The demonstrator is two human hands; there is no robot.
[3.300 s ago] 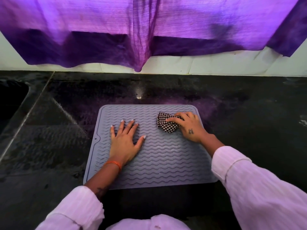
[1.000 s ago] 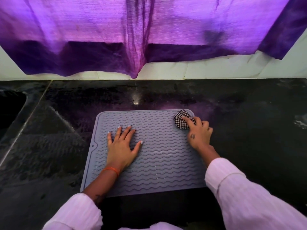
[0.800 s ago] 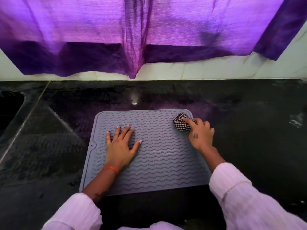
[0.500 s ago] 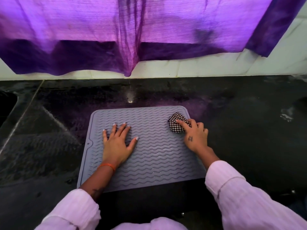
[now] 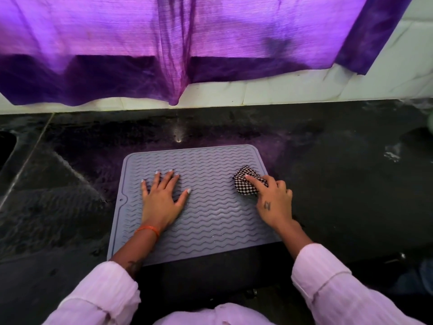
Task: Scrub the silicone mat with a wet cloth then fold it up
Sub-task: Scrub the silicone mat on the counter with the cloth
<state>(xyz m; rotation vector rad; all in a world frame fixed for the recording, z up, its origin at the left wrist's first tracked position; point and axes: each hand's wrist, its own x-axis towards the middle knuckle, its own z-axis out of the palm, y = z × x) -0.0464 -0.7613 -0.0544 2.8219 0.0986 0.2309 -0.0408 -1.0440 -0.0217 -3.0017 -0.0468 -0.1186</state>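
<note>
A grey silicone mat (image 5: 210, 219) with wavy ridges lies flat on the dark stone counter, its near edge at the counter's front. My left hand (image 5: 162, 199) rests palm down on the mat's left half, fingers spread. My right hand (image 5: 273, 202) presses a bunched black-and-white checked cloth (image 5: 246, 181) onto the mat near its right edge, the forefinger stretched over the cloth. Part of the cloth is hidden under my fingers.
A purple curtain (image 5: 187, 43) hangs over the white tiled wall behind the counter (image 5: 339, 184). A sink opening (image 5: 5, 146) shows at the far left edge. Wet patches glint on the counter at the right.
My right hand has drawn the cloth from the mat's far right corner down along the right edge toward me. The left hand has stayed flat on the mat.
</note>
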